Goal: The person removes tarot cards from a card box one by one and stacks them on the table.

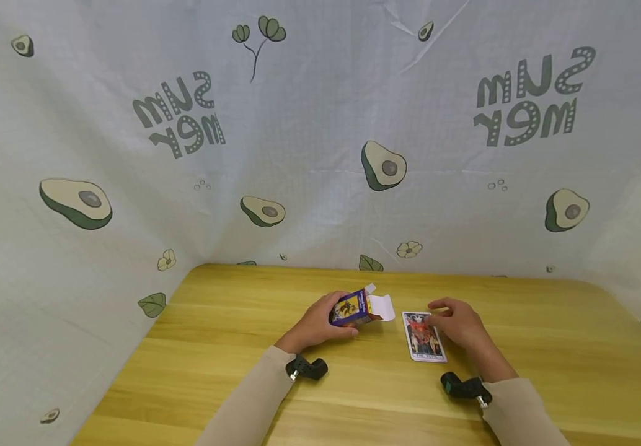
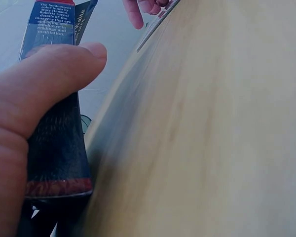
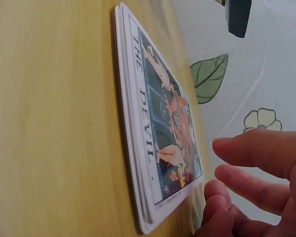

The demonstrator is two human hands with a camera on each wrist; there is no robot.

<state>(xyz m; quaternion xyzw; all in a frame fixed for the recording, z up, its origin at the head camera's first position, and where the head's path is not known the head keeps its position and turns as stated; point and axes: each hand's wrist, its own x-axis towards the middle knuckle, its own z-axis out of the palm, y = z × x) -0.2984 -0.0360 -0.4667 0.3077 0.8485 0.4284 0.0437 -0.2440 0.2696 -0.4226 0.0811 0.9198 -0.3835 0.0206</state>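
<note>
My left hand (image 1: 320,321) grips a small blue tarot card box (image 1: 348,309), its thumb lying along the printed side in the left wrist view. The box is tilted, and its white end flap (image 1: 382,306) hangs open toward the right. A low stack of tarot cards (image 1: 423,337) lies face up on the table, to the right of the box. "The Devil" shows on the top card (image 3: 170,123). My right hand (image 1: 459,322) is at the stack's right edge, fingers bent loosely and apart, with nothing gripped between them.
Both hands work over a yellow wood-grain table (image 1: 231,384). A pale curtain (image 1: 320,124) printed with avocados and lettering rises behind the table and along its left side. Black wrist-worn devices sit on the left wrist (image 1: 306,368) and right wrist (image 1: 462,388).
</note>
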